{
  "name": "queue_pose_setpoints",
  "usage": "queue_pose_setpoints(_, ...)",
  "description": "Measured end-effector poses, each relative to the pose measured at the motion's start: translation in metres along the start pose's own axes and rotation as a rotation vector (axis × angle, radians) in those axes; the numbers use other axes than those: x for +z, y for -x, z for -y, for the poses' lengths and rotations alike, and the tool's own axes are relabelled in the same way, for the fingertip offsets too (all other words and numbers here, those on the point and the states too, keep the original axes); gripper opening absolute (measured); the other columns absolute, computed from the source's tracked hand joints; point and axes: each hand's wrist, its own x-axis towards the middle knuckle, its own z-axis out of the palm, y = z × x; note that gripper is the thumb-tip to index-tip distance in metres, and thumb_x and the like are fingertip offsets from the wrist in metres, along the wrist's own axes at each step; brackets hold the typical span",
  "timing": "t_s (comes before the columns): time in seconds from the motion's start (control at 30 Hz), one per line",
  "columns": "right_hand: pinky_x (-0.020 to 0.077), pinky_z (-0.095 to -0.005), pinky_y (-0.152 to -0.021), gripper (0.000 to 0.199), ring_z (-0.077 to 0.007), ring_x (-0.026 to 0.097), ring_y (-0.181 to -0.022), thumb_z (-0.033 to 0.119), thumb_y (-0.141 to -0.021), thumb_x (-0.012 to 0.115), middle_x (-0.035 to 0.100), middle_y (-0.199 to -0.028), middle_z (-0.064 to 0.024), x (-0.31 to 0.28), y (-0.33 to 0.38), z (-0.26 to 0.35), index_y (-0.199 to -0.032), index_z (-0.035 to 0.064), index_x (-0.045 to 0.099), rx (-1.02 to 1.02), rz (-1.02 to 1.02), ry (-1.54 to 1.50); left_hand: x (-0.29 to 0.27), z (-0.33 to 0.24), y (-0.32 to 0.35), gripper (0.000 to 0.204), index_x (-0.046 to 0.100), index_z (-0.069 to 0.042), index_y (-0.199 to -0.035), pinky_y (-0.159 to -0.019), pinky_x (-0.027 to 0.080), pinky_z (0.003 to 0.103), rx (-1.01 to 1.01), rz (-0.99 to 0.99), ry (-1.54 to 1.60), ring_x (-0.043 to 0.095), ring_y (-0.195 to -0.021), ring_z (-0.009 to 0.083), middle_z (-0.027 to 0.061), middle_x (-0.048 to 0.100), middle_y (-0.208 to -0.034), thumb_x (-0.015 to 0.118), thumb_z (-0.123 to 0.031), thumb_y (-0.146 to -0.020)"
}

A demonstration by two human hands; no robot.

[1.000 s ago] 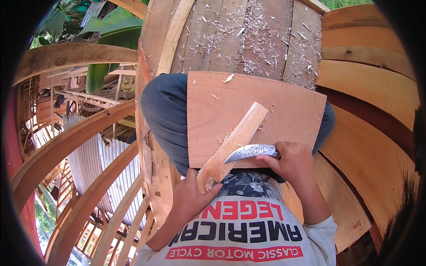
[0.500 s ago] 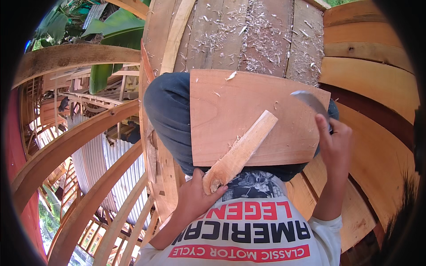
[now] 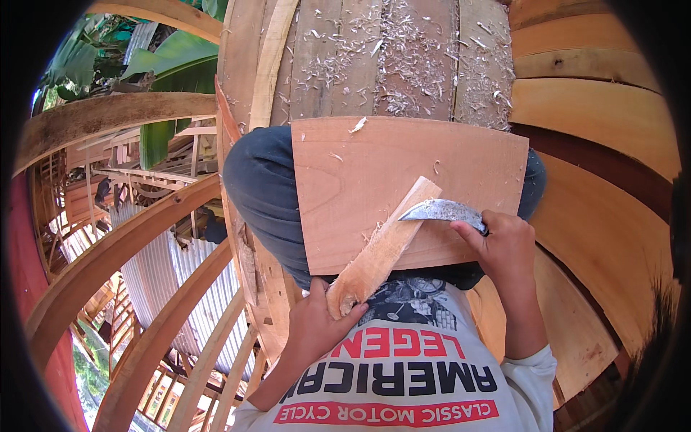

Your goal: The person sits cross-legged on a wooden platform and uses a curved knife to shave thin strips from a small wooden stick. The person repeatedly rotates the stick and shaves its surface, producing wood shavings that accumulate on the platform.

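At the left, curved wooden ribs (image 3: 129, 241) stand before corrugated sheets (image 3: 147, 270). The left hand (image 3: 317, 324) grips the near end of a wooden strip (image 3: 385, 248), fingers on its left side, thumb on its right. The strip slants up and rightward from this grip, over a flat board (image 3: 338, 187) across the lap. Near its far end, a curved knife's (image 3: 448, 210) tip overlaps it; contact is unclear. The right hand's (image 3: 507, 245) fingers close around the knife's handle end.
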Motion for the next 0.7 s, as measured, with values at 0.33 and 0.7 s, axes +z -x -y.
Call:
queue_pose_setpoints(0.33,0.0464,-0.0351,-0.048,0.058,-0.0314,0.059,-0.048,0.057,-0.077,0.066,0.059,-0.056,-0.0165,0.008,0.023,0.018,-0.063,0.0011,0.065,-0.125,0.101,-0.110,-0.001,-0.003,-0.003,0.064,0.044,0.004,-0.105,-0.065,0.051,0.045,0.011,0.015,-0.012,0.065,-0.076,0.0423,0.0267,0.063,-0.080,0.073,-0.045,-0.075)
queue_pose_setpoints(0.7,0.0413,-0.0369,-0.044,0.055,-0.0312,0.057,-0.045,0.048,-0.080,0.069,0.055,-0.051,-0.0176,-0.029,0.015,-0.018,-0.060,-0.0020,0.060,0.173,-0.039,-0.139,-0.004,-0.005,-0.002,0.066,0.044,0.004,-0.107,-0.065,0.052,0.044,-0.014,0.025,-0.030,0.066,-0.076,0.0402,0.0247,0.063,-0.080,0.074,-0.046,-0.074)
